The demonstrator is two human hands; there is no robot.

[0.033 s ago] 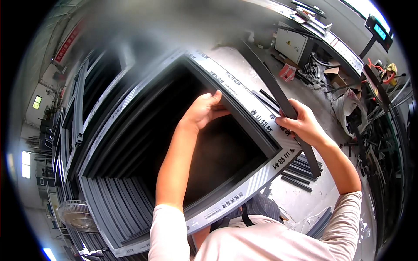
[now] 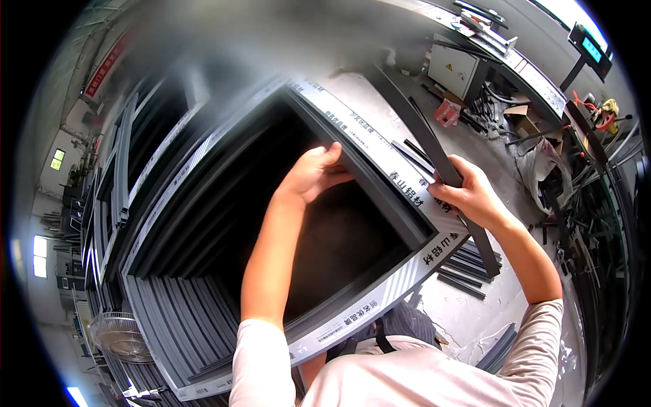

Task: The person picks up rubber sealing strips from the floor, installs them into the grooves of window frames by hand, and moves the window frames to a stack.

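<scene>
A dark grey metal frame (image 2: 390, 197), its outer face covered in white printed film, leans before me at the front of a stack. My left hand (image 2: 315, 175) is closed on the inner edge of its right-hand bar, thumb up. The fingertips are partly hidden by that bar. Pinched between the thumb and fingers of my right hand (image 2: 475, 190) is a long, flat, dark strip (image 2: 447, 166), slanting across the outer side of the same bar. A narrower dark piece lies along the strip's far part; whether the two are joined I cannot tell.
More dark frames (image 2: 173, 305) stand close behind on the left, beside a wire-caged fan (image 2: 122, 336). Short dark profiles (image 2: 468, 268) lie on the floor at right. Beyond are a grey cabinet (image 2: 453, 68), a white sack (image 2: 542, 169) and a screen on a post (image 2: 588, 49).
My left hand has shifted slightly left. The strip's far part has swung a little left, and the narrower piece's end now shows apart from it. My right hand stays in place.
</scene>
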